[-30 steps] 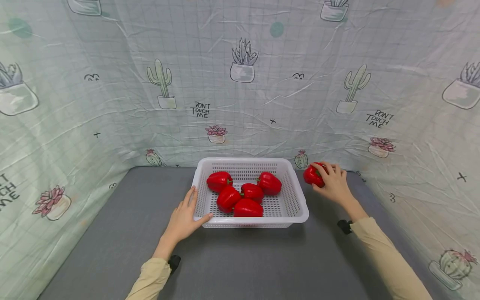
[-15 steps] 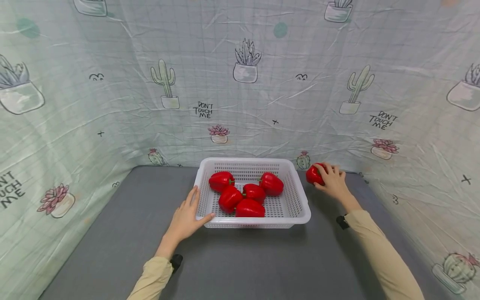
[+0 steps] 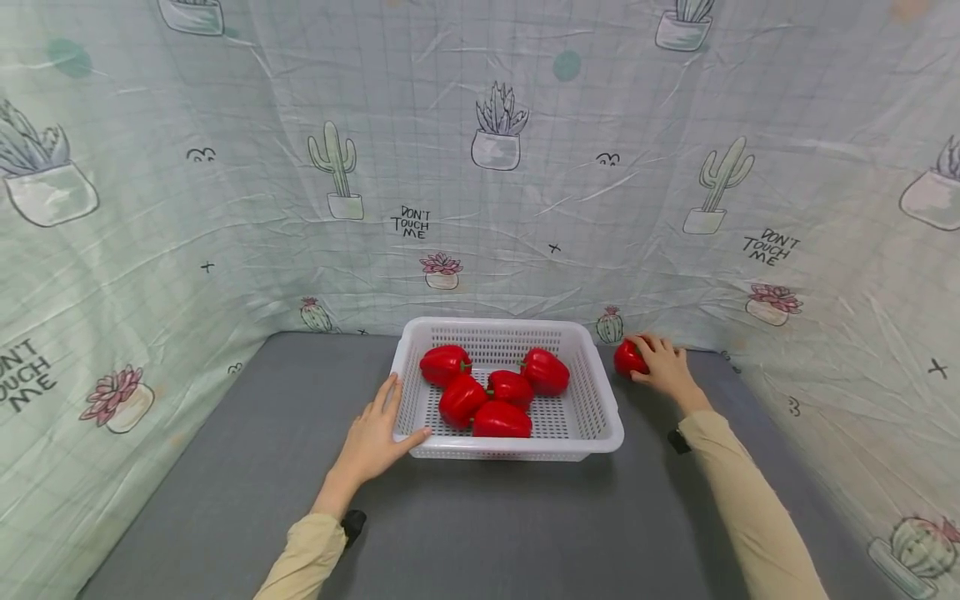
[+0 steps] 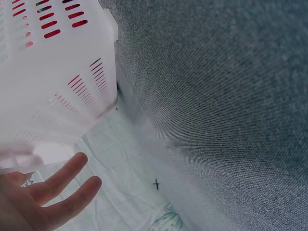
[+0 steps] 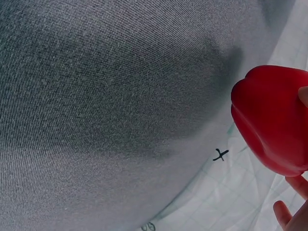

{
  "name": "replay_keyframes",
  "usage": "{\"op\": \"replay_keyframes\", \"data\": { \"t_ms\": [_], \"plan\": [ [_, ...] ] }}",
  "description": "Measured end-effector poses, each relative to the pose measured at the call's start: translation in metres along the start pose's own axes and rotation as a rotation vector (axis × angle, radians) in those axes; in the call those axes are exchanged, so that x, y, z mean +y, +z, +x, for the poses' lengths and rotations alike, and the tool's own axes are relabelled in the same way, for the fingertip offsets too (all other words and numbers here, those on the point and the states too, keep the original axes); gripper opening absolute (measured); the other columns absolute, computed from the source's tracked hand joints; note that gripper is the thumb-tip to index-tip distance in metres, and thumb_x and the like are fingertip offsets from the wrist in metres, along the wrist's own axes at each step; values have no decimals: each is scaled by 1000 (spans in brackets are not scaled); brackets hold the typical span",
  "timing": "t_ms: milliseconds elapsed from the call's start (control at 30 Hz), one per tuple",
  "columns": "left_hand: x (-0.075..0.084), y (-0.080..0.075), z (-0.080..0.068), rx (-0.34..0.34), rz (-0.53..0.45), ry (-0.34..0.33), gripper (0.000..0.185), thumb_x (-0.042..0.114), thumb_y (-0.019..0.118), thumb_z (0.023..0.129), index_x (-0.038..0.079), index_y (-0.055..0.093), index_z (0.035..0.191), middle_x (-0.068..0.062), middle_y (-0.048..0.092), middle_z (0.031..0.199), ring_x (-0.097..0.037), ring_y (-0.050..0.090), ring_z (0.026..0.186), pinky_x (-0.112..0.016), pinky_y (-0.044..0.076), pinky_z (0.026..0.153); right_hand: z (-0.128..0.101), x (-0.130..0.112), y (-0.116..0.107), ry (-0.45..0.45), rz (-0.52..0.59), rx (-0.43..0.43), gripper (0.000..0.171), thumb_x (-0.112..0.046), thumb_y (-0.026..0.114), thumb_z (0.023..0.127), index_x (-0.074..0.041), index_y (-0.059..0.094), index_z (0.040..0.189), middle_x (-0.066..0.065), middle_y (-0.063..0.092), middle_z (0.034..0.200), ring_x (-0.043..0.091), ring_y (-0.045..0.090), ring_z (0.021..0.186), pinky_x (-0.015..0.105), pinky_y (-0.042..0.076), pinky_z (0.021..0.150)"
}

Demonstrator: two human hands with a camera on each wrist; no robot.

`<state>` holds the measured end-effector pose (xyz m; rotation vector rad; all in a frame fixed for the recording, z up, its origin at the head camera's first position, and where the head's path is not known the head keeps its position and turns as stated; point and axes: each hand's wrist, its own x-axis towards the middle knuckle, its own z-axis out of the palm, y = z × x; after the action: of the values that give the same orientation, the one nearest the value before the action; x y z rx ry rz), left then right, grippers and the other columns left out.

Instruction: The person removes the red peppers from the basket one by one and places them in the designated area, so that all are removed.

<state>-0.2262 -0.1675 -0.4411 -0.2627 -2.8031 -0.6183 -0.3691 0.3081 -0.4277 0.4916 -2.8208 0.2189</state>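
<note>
Five red peppers are in the white basket, bunched up in the left and middle of it. One more, the loose red pepper, is outside, in my right hand. So the count looks like five in and one out. I see no other pepper on the gray table, so this one is the only one out of place with the rest. I can't tell from here if it is on its way in or on its way out, so I won't say if the job is almost done or just begun.

The loose pepper is to the right of the basket, not touching it, near the back edge of the table by the cactus cloth. My right thumb is on the near side of it and my fingers bend over the top, so I am pinching it between them. The right wrist view cuts off most of my hand, so I can't be sure if the pepper sits on the table or is a bit up.

My left hand is spread out at the basket's near left corner. The thumb is over the front rim and the straight fingers lie along the side.
</note>
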Motion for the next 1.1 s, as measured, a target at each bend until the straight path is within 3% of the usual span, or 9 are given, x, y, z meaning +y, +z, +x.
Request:
{"op": "replay_keyframes", "data": {
  "t_ms": [467, 733, 1100],
  "plan": [
    [1, -1, 0, 3, 3, -3, 90, 56, 56, 75, 3, 25, 140, -14, 21, 147, -42, 46, 113, -59, 38, 86, 8, 1, 11, -23, 14, -60, 63, -20, 67, 75, -9, 39, 130, 23, 40, 128, 43, 37, 113, 61, 28, 83],
    [1, -1, -1, 9, 1, -7, 89, 55, 57, 75, 3, 25, 140, -13, 22, 147, -42, 46, 113, -59, 39, 86, 11, -1, 13, 18, 44, -75, 61, -17, 64, 76, -9, 38, 131, 27, 37, 127, 44, 36, 116, 63, 25, 86],
    [2, -1, 0, -2, -6, -1, 89, 55, 57, 76, 3, 24, 140, -13, 21, 147, -41, 45, 116, -59, 38, 88, 16, -3, 13, 38, -31, -99, 63, -17, 63, 76, -10, 37, 133, 24, 39, 125, 45, 34, 111, 64, 28, 80]
  ]
}}
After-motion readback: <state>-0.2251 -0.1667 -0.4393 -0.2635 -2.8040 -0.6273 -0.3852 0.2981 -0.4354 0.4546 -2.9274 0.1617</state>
